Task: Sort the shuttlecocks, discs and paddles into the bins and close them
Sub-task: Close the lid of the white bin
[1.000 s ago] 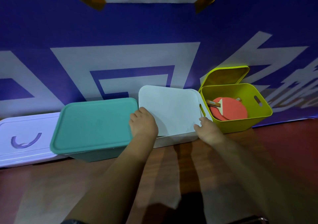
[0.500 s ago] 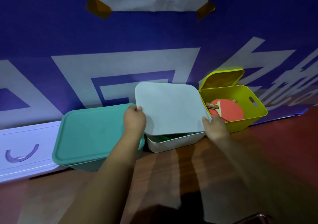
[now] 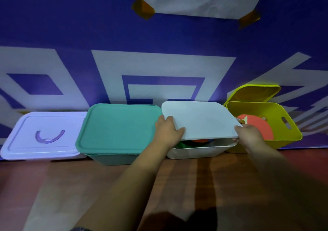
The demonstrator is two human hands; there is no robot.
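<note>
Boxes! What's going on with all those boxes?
A person grips the white lid with the left hand and the right hand, holding it tilted just above the white bin, so a gap shows coloured things inside. The teal bin beside it has its lid on. The yellow bin stands open with a red paddle in it.

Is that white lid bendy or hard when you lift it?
Probably hard: the white lid looks flat though the left hand and right hand hold only its front corners. Likely light, since it is thin.
</note>
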